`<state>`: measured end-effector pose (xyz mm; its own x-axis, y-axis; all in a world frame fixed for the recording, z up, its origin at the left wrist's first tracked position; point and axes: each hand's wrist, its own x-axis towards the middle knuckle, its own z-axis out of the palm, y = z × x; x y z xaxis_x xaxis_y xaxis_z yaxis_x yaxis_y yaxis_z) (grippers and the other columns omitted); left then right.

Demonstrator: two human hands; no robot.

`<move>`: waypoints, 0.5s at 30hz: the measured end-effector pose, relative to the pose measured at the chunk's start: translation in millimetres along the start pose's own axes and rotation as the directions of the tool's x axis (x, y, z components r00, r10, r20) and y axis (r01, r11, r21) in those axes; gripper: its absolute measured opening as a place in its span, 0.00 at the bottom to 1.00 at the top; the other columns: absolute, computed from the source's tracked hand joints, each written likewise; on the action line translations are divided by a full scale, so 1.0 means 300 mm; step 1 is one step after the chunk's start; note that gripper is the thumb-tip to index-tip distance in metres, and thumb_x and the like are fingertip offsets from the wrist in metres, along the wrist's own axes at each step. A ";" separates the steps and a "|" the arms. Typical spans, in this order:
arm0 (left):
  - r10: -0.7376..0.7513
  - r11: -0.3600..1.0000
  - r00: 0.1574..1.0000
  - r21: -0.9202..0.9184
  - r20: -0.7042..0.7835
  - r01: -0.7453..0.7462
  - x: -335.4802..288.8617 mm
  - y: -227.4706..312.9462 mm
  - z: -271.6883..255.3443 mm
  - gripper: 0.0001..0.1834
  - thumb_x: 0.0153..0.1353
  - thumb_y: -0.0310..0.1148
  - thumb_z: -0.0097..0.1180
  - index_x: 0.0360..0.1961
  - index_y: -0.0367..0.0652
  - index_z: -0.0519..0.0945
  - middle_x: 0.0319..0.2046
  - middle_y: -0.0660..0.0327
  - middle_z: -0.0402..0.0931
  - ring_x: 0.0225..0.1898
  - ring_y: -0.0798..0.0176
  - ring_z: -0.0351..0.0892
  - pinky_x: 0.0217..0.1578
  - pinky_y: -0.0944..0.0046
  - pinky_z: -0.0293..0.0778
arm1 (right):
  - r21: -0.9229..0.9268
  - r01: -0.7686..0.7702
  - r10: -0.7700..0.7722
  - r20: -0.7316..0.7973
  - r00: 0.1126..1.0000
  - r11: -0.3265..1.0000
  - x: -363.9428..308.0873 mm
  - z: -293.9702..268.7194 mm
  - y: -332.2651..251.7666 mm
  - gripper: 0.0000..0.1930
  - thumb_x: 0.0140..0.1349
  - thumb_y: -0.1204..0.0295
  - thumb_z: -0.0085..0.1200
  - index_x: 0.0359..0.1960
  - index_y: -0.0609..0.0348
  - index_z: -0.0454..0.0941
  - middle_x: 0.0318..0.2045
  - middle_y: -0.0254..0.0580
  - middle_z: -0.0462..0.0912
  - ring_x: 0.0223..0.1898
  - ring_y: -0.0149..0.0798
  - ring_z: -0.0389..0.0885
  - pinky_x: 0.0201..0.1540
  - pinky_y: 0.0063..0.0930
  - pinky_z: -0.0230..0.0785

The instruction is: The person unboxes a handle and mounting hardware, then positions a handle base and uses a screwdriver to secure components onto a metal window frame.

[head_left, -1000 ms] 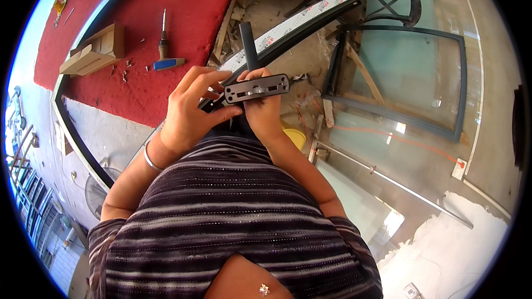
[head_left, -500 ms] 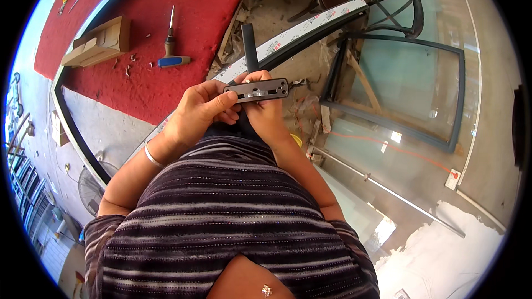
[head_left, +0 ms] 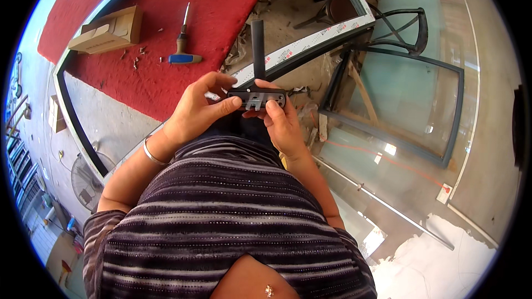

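A dark window handle [head_left: 259, 50] with a long flat lever is held in front of my body, the lever pointing away from me. Its base plate faces up and shows slots and a small shiny metal piece [head_left: 254, 103] in the middle. My right hand [head_left: 285, 128] grips the plate's right end, thumb on its face and fingers partly hidden behind. At the left end, my left hand [head_left: 195, 105] presses its thumb on the plate, while the forefinger arches above the plate's upper left corner. The other left fingers are partly hidden.
A large window frame [head_left: 310, 40] with white film lies across the work area. On the red cloth [head_left: 216, 5] are a screwdriver [head_left: 184, 58], an open cardboard box [head_left: 108, 30] and several small screws. A grey frame [head_left: 454, 116], glass panes and a chair [head_left: 415, 30] stand at right; a fan [head_left: 87, 181] at left.
My right thumb has come round onto the plate's face at its right end. The left forefinger has lifted away from the plate, and the plate has turned slightly. The view has shifted a little.
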<state>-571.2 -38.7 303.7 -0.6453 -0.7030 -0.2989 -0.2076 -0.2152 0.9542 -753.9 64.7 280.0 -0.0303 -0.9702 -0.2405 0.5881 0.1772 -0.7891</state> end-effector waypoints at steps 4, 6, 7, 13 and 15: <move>0.259 0.935 0.962 0.274 -0.085 -0.227 0.007 0.031 -0.005 0.14 0.56 0.25 0.62 0.44 0.36 0.79 0.38 0.59 0.76 0.43 0.64 0.75 0.46 0.64 0.72 | -0.260 0.097 -0.104 -0.015 0.994 0.961 -0.010 0.002 0.010 0.22 0.71 0.65 0.44 0.62 0.63 0.66 0.47 0.38 0.76 0.45 0.27 0.74 0.52 0.22 0.66; 0.299 0.920 0.952 0.286 -0.072 -0.267 0.007 0.034 0.001 0.12 0.54 0.23 0.63 0.41 0.36 0.81 0.37 0.59 0.75 0.43 0.63 0.76 0.46 0.64 0.71 | -0.328 0.092 -0.097 0.003 0.995 0.940 -0.013 0.008 -0.007 0.21 0.71 0.65 0.44 0.62 0.63 0.66 0.46 0.37 0.76 0.44 0.26 0.73 0.51 0.21 0.65; 0.327 0.899 0.943 0.329 -0.060 -0.290 0.005 0.036 0.005 0.11 0.53 0.22 0.63 0.38 0.35 0.81 0.37 0.58 0.76 0.42 0.62 0.76 0.46 0.64 0.72 | -0.394 0.090 -0.090 0.018 0.996 0.915 -0.013 0.014 -0.015 0.21 0.71 0.65 0.45 0.61 0.63 0.67 0.45 0.35 0.76 0.43 0.25 0.72 0.51 0.19 0.64; 0.382 0.867 0.921 0.376 -0.080 -0.327 -0.006 0.024 0.002 0.08 0.52 0.20 0.63 0.35 0.34 0.81 0.35 0.58 0.76 0.40 0.61 0.77 0.44 0.65 0.73 | -0.368 0.097 -0.105 -0.002 0.994 0.925 -0.007 0.033 0.010 0.22 0.70 0.65 0.47 0.62 0.62 0.67 0.44 0.35 0.77 0.41 0.25 0.72 0.50 0.19 0.64; 0.391 0.861 0.916 0.386 -0.086 -0.331 -0.012 0.016 -0.008 0.07 0.54 0.20 0.62 0.35 0.34 0.81 0.36 0.60 0.77 0.40 0.64 0.77 0.43 0.66 0.73 | -0.355 0.109 -0.118 -0.004 0.993 0.928 -0.006 0.030 0.020 0.22 0.71 0.65 0.46 0.62 0.62 0.67 0.44 0.35 0.77 0.41 0.25 0.72 0.50 0.20 0.65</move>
<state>-568.1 -38.9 309.4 -0.6090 -0.7868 0.1003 -0.2488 0.3095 0.9178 -743.0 66.0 280.7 -0.1032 -0.9836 -0.1480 0.2555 0.1175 -0.9596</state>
